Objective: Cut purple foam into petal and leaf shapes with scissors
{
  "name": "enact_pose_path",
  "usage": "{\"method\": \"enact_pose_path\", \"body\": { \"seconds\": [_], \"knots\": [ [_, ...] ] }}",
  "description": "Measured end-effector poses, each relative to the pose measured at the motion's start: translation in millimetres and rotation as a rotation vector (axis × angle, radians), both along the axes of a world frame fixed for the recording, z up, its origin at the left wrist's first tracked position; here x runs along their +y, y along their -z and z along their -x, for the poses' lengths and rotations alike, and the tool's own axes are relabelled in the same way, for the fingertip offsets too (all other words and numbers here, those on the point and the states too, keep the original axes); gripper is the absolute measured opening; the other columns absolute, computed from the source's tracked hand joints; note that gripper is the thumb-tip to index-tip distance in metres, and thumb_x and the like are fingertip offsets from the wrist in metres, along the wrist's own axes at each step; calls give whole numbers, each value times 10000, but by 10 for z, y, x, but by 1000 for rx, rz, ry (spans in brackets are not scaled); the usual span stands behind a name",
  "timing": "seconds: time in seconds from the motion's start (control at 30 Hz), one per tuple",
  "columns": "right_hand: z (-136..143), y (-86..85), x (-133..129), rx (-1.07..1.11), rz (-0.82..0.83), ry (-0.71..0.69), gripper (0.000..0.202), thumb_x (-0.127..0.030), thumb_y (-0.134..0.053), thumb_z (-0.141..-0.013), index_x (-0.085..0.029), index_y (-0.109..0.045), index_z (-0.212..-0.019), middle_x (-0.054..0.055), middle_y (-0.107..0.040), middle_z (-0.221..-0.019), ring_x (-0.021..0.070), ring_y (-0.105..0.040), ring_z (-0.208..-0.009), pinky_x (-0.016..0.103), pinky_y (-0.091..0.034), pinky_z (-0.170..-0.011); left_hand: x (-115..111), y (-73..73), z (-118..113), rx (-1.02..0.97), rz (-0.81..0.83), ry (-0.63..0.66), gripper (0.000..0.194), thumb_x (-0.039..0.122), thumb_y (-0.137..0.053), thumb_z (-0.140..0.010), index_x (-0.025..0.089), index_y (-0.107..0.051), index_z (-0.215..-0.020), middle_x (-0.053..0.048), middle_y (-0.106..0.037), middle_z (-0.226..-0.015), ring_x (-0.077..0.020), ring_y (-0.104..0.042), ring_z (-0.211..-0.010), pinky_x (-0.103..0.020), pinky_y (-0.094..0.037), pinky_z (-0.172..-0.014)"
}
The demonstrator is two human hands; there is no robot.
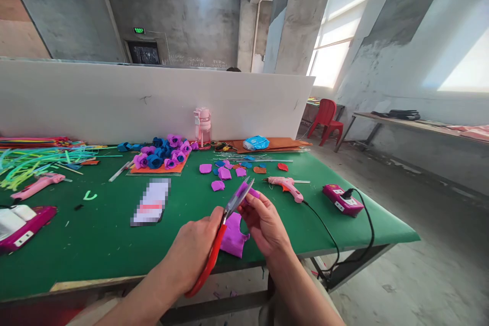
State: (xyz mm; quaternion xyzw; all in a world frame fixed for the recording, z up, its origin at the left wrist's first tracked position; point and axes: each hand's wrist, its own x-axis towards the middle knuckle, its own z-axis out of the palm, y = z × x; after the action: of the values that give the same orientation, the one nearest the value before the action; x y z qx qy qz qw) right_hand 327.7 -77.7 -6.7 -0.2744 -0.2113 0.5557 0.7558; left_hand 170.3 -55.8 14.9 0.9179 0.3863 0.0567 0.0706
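A person sits or stands at the near edge of a green worktop (114, 244), both arms stretched forward over it. The left hand (196, 244) grips a pair of scissors (218, 239) by the red handles. The right hand (267, 221) pinches a small purple piece (254, 193) between thumb and fingers, lifted above the worktop.

The scissors lie along a slant: handles low, by the near edge, blades (235, 201) reaching up and right toward the far edge. They cross the purple piece, which shows on either side of them. The piece is just beyond and to the right of the left hand, directly at the right fingertips, so the right hand is nearer. The blade tips look slightly parted; whether they have bitten into the piece, I cannot tell.

Below the hands, by the near edge, a purple sheet (234, 237) lies flat. Loose petals (224, 173) are scattered toward the far edge, and a pink glue gun (288, 186) rests toward the right end.
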Motion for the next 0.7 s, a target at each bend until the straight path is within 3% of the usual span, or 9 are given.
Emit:
{"method": "enact_pose_path", "body": {
  "seconds": [0.3,0.7],
  "knots": [
    [-20,3,2,-14,-14,-8,138,-229,-795,-630,-173,-707,-721,-16,-672,-661,73,-570,-597,186,-493,-632,0,43,10,-45,17,21,290,82,-387,-767,200,-419,-1030,-32,-636,-649,-208,-620,-548,-252,-201,-451],
    [-49,16,-1,-27,-1,-2,161,-240,-804,-613,-166,-692,-702,-12,-675,-653,77,-585,-600,184,-491,-620,-42,-67,-23,-20,124,-29,253,75,-420,-761,205,-409,-978,6,-576,-554,-187,-591,-509,-245,-173,-428]
  ]
}}
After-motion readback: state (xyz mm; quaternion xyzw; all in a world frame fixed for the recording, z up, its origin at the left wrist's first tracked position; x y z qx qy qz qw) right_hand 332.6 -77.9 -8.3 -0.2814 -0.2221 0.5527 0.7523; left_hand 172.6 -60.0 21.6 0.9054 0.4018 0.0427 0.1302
